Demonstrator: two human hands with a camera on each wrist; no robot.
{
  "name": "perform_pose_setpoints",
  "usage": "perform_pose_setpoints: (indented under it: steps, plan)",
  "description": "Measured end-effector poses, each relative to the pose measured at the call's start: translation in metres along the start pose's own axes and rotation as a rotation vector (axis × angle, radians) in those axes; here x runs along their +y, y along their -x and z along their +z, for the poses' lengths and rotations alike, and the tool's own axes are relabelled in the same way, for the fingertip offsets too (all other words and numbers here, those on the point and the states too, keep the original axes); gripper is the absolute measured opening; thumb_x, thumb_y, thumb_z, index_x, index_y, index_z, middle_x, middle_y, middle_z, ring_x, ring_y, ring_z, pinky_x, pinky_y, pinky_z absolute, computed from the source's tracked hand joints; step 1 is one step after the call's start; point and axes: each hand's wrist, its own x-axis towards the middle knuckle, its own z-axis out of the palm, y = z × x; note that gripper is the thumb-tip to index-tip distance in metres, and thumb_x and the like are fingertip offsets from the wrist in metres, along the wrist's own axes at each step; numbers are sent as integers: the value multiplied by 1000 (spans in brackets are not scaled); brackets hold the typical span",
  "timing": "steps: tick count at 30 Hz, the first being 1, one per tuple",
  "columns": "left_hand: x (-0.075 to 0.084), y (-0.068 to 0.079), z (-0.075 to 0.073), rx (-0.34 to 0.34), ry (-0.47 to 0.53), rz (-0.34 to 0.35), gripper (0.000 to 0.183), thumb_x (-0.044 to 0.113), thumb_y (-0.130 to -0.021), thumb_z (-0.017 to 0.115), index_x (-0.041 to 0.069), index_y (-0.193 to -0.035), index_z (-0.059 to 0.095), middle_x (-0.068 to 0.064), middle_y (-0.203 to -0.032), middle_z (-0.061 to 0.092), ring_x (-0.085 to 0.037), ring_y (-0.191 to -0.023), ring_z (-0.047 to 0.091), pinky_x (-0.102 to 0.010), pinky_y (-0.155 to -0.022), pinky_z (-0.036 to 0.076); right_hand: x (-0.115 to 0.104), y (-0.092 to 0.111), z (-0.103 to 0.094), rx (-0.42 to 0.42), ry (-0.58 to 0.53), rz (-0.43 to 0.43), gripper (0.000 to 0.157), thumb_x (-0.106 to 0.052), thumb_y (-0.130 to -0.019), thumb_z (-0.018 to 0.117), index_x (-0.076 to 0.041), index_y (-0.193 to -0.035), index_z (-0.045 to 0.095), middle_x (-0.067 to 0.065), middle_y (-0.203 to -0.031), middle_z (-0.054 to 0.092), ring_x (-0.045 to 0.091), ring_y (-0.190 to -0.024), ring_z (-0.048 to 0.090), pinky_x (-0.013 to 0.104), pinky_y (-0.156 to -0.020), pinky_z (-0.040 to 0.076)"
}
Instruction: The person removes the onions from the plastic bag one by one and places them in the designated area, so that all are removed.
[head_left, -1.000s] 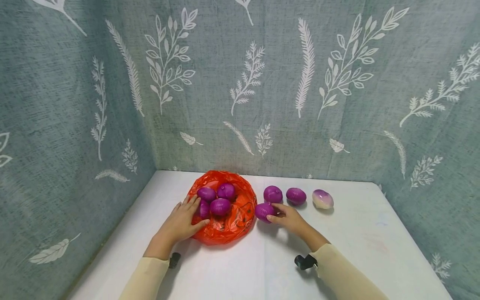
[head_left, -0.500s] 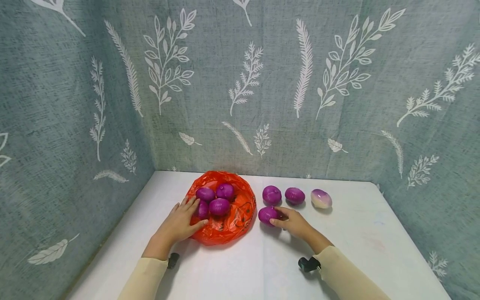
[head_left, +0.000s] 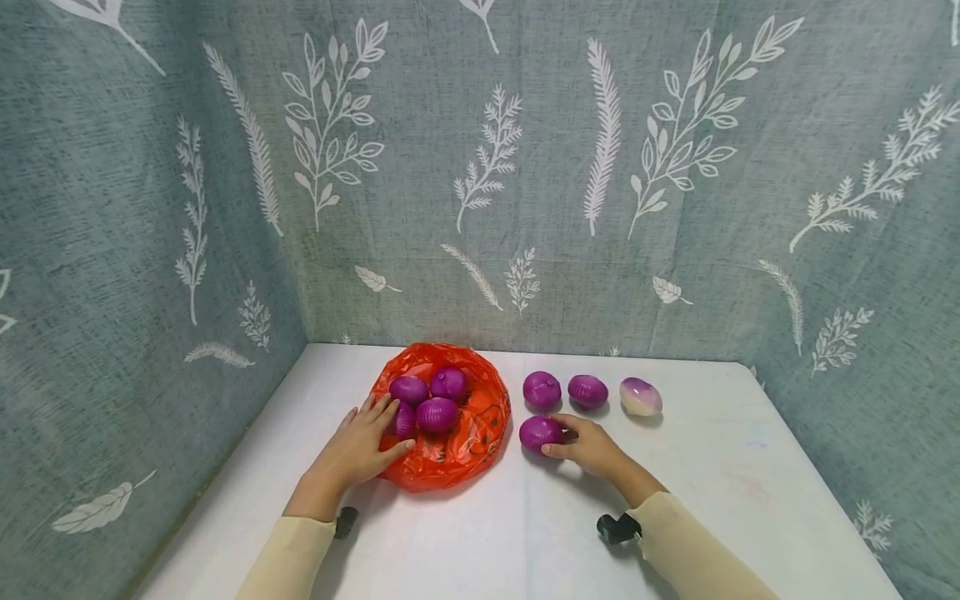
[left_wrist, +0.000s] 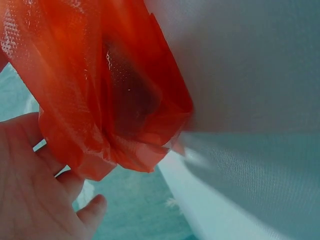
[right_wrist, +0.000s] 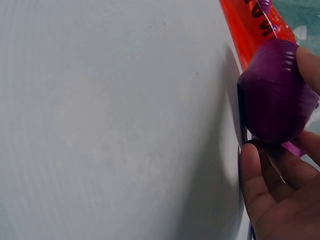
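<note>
The right hand [head_left: 588, 448] pinches a rounded, glossy purple onion [head_left: 539, 434] over the white desk [head_left: 465, 550], just right of the crumpled red plastic bag [head_left: 467, 457]; the left hand [head_left: 363, 444], fingers spread, rests at the bag's opposite rim

Bag [head_left: 442, 473] on table [head_left: 480, 550], four onions [head_left: 437, 415] inside, one onion [head_left: 540, 435] to its right, three bulbs [head_left: 588, 392] behind.

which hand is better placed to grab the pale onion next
Probably the right hand: it's nearer the pale onion, though it holds a purple onion. The left hand is farther off, at the red bag.
</note>
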Motion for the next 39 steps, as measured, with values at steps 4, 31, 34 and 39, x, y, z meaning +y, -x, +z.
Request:
perform_pose_setpoints:
  steps: [4,31,34,39]
  plan:
    - [1,-1,-1,-3,3,-4,83,57,-91,57,2,-149,36,-19,-156,27,-42,-144,15,-62,-112,13,0,0,-2,-13,-8,17,70,-34,-78,81,-9,-138,55,11,-126,62,29,-113,59,51,-98,45]
    - [2,1,-4,-10,14,-32,84,58,-90,58,4,-151,34,-17,-157,27,-41,-145,13,-61,-113,12,-14,-5,-21,-20,57,-83,73,-34,-75,84,-6,-136,56,8,-133,59,29,-113,59,49,-93,48]
    - [3,0,-5,-8,12,-27,83,57,-91,58,4,-151,35,-17,-156,27,-41,-144,14,-61,-113,12,-19,-8,-24,-8,75,-66,73,-37,-74,84,-9,-136,57,6,-131,60,28,-114,58,48,-92,50]
    - [6,1,-6,-4,10,-17,83,56,-91,58,2,-150,36,-18,-156,28,-42,-144,16,-61,-113,13,-32,-13,-27,2,55,-75,69,-35,-76,84,-10,-135,58,8,-125,63,28,-115,58,45,-92,51]
